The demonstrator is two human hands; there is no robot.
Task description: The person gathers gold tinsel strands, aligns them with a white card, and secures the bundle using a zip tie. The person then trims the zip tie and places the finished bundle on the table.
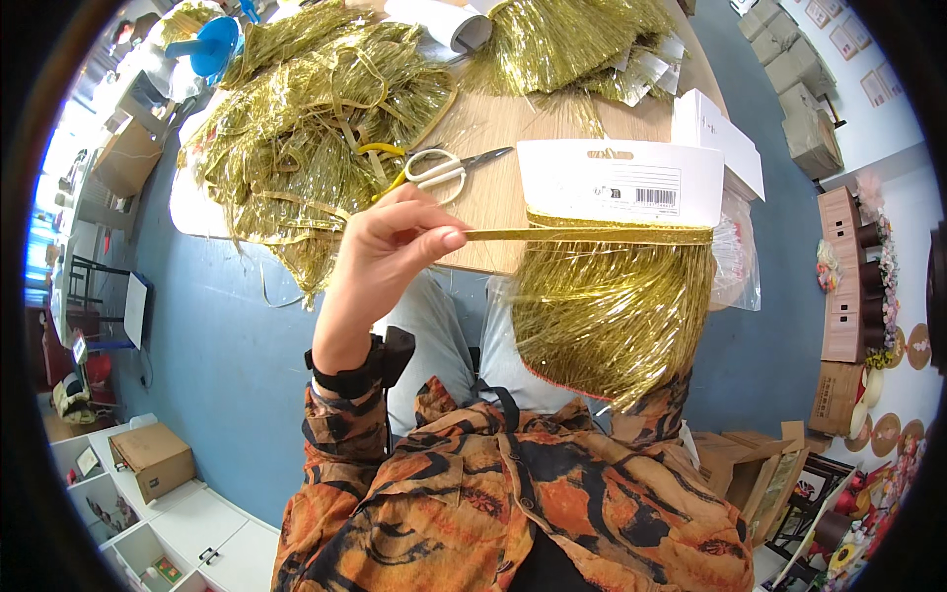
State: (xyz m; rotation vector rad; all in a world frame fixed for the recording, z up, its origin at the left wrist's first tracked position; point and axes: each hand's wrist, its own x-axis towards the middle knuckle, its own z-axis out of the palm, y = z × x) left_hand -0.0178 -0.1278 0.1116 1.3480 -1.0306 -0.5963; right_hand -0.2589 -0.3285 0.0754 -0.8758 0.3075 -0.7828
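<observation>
My left hand (395, 237) is closed, thumb against fingers, on the gold band (592, 235) of a tinsel fringe trim. The band runs taut to the right across the foot of a white header card (621, 178) with a hang slot and a barcode. Below the card hangs the gold tinsel fringe (612, 306), wound round in layers. My right hand is hidden behind this fringe; only its sleeve (656, 405) shows underneath. Just beyond my left hand, white-handled scissors (436, 176) lie with their blades pointing right, beside a yellow-handled tool (385, 150) partly covered.
A big heap of loose gold fringe (306, 138) covers the table's left side and hangs over its edge. More carded fringe (562, 44) lies at the back. White cards (715, 138) and a clear bag (735, 252) are at the right. A blue spool (212, 47) stands far left.
</observation>
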